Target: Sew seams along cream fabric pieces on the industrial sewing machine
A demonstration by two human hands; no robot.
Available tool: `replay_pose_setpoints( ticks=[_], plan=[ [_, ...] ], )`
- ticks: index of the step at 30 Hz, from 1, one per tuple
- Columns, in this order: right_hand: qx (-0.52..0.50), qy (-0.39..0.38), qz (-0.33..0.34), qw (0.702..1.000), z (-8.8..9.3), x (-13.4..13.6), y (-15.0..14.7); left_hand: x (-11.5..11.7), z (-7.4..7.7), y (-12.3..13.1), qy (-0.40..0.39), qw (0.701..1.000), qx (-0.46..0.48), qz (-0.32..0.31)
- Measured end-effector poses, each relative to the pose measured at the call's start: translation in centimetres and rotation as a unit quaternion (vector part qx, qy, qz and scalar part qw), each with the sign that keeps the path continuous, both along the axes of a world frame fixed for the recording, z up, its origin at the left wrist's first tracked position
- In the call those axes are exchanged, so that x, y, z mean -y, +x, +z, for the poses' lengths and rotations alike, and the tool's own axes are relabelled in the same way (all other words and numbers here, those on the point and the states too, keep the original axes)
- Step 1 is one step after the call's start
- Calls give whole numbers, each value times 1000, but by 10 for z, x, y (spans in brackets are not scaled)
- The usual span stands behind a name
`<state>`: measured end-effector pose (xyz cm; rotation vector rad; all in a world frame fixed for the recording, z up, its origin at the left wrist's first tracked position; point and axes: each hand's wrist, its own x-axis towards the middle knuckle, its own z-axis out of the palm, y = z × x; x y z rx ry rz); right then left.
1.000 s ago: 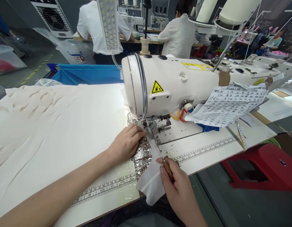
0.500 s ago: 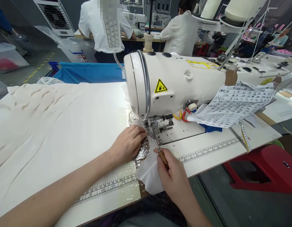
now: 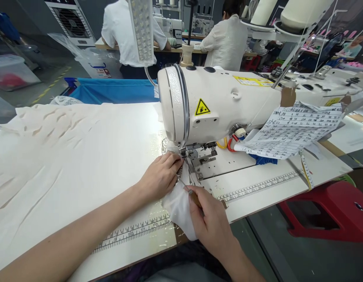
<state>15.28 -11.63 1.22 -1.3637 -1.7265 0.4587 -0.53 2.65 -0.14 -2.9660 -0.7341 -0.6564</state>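
We hold a pointed tool [image 3: 195, 198] in our right hand [image 3: 212, 219], thumb and fingers wrapped around its brown wooden handle, its thin metal shaft slanting up and left over the small white fabric piece [image 3: 179, 209]. That piece lies just below the needle area of the sewing machine [image 3: 219, 105], between our two hands, its lower end hanging at the table's front edge. Our left hand [image 3: 158, 176] lies on the fabric's upper part, fingers bent and close together near the presser foot [image 3: 184, 152]; we cannot tell whether the fingertips pinch the cloth or only press it down. Left of our hands, a broad pale cloth [image 3: 55, 129] spreads in wrinkles over the white table [image 3: 125, 156], where a printed ruler scale [image 3: 137, 232] runs along the near edge. Right of the needle, behind the metal attachments, we see red and yellow scissor handles [image 3: 232, 143], then a handwritten sheet [image 3: 293, 131] fixed to the machine and a tape measure [image 3: 306, 172] draped near the table's edge
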Motion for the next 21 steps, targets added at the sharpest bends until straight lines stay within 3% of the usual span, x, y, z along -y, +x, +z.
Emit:
replay_pose_setpoints(
  ticks=[4,9,13,16,21],
  plan=[
    [-34,68,61,995,15,1,-15,-3,6,8,-11,1000,-6,-2],
    [-31,124,94,987,28,7,-33,-5,18,25,11,991,-115,70],
    [-10,73,18,997,19,15,-22,-14,12,23,-65,992,8,107],
    [56,12,-81,995,6,13,-2,-22,5,14,-171,974,120,89],
    [167,8,-150,974,-10,-5,14,-31,1,8,-262,945,182,74]
  ],
)
